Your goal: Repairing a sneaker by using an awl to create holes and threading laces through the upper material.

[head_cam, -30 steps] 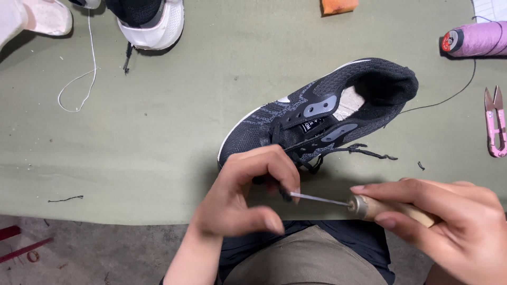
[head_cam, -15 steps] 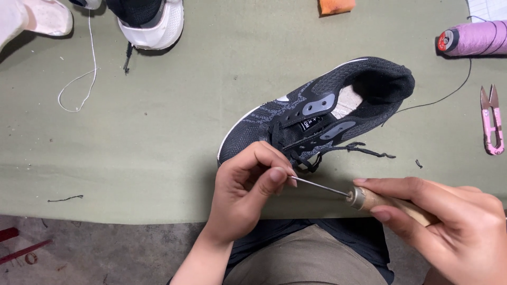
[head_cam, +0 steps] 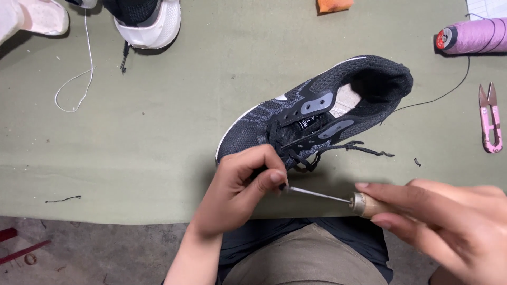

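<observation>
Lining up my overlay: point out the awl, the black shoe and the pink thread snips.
awl (head_cam: pixel 317 193): head view, on the metal needle shaft between the two hands.
black shoe (head_cam: pixel 259 122): head view, on the knit toe area.
pink thread snips (head_cam: pixel 492 126): head view, on the pink handle.

One label only: small black rectangular tag (head_cam: pixel 306 124) with white print, sewn on the tongue of the black shoe (head_cam: pixel 317 113), roughly 1 o'clock from frame centre. No packages, signs or screens on the tabletop (head_cam: pixel 158 132).
</observation>
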